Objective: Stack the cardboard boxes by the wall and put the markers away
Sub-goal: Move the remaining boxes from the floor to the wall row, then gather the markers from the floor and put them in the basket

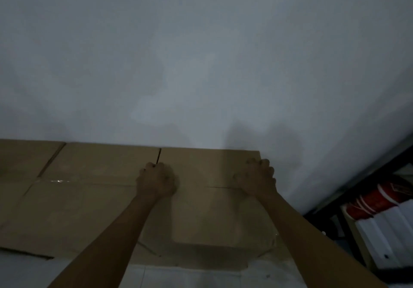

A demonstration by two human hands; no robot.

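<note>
Your left hand (156, 181) and right hand (257, 179) both grip the flattened cardboard box (207, 216) leaning against the wall (201, 64). You're mid-stacking; next, seat it flush, then let go.

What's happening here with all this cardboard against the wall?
A person is handling flattened cardboard boxes that lean against a pale wall. The left hand curls its fingers at the top edge near a slit, and the right hand grips the top right corner. A dark shelf with white and red items stands at the right. No markers are visible.
</note>
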